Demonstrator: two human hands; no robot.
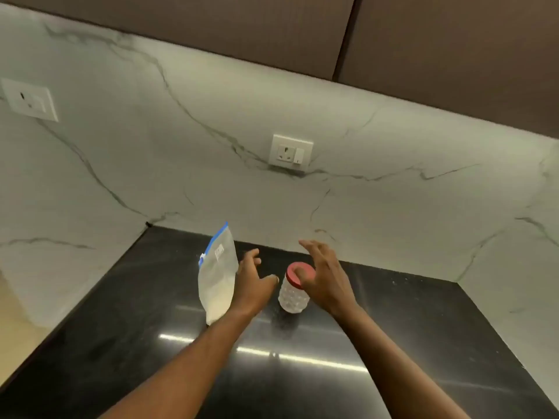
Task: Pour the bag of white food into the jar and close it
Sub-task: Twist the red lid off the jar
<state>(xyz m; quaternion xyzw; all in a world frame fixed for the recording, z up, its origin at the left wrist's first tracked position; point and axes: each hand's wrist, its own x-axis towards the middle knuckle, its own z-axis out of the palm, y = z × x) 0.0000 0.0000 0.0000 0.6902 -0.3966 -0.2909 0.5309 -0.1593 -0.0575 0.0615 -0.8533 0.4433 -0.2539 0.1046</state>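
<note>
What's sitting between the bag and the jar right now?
In the head view, only the open left hand is between the bag and the jar; below it the counter is bare.

Black glossy countertop (302,373), marble-veined backsplash (211,176) with two wall sockets (292,152), brown cabinets (438,40) above.

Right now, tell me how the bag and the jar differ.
The bag is a soft, flat pouch with a blue zip strip on top; the jar is a rigid, bumpy clear cylinder with a red lid. The bag stands taller than the jar. White food fills the bag's lower part, while the jar looks empty. The left hand is by the bag; the right hand is at the jar's lid. Both stand upright and closed on the black counter.
</note>
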